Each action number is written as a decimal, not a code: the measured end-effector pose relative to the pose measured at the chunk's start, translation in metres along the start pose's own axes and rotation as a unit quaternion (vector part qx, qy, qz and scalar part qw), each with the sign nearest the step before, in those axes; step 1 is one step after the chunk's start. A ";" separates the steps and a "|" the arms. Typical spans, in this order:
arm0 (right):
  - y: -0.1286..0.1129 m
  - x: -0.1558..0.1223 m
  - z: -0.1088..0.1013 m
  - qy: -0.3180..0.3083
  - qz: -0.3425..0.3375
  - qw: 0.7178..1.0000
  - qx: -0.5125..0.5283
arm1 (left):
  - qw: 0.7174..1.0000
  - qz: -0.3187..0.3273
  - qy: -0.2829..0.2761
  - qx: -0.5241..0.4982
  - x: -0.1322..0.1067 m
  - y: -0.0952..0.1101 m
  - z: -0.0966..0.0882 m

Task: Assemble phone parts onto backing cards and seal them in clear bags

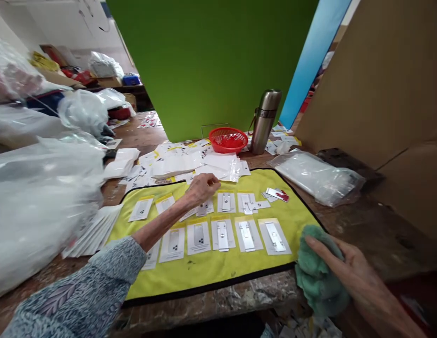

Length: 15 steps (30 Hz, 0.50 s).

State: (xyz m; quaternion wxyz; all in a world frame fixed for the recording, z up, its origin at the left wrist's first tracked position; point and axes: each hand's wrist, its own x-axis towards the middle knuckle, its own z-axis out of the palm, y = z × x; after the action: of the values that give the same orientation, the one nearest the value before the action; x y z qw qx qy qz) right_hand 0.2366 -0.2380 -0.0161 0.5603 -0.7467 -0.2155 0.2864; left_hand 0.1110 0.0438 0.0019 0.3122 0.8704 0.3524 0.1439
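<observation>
Two rows of cards lie on the yellow mat, which is spread over the desk. Metal strips sit on the three rightmost cards of the front row and on the two rightmost of the back row. One loose strip overlaps the last card at the back, and a small pile, partly red, rests near the mat's far right corner.

The left hand is over the back row, its fingers bent and drawn together; I cannot tell whether they hold anything. The right hand grips a green cloth at the mat's near right corner, thumb on top, the other fingers mostly hidden.

That cloth is just beside the last front card, so a sweep leftward could drag card and strip askew. The left sleeve and forearm cross the left end of the rows; dropped lower, they could brush cards out of line. Whether the strips are stuck down does not show; if they are not, a tug on the mat could slide them. A careless nudge could also push the overlapping strip against its neighbour.
</observation>
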 end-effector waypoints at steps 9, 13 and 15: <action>0.016 0.009 -0.015 0.001 0.017 0.998 -0.059 | 0.953 0.171 -0.138 0.209 0.039 0.084 0.089; 0.019 0.008 -0.015 -0.005 0.014 0.999 -0.042 | 0.951 0.200 -0.125 0.200 0.045 0.092 0.102; 0.019 0.008 -0.015 -0.004 0.016 0.999 -0.036 | 0.939 0.244 -0.131 0.203 0.049 0.094 0.105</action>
State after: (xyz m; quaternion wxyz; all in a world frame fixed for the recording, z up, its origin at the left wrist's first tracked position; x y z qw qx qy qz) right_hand 0.2530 -0.2489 -0.0330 0.5275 -0.7687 -0.2161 0.2900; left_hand 0.2445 -0.0205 -0.0161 0.1280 0.9856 0.1071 0.0257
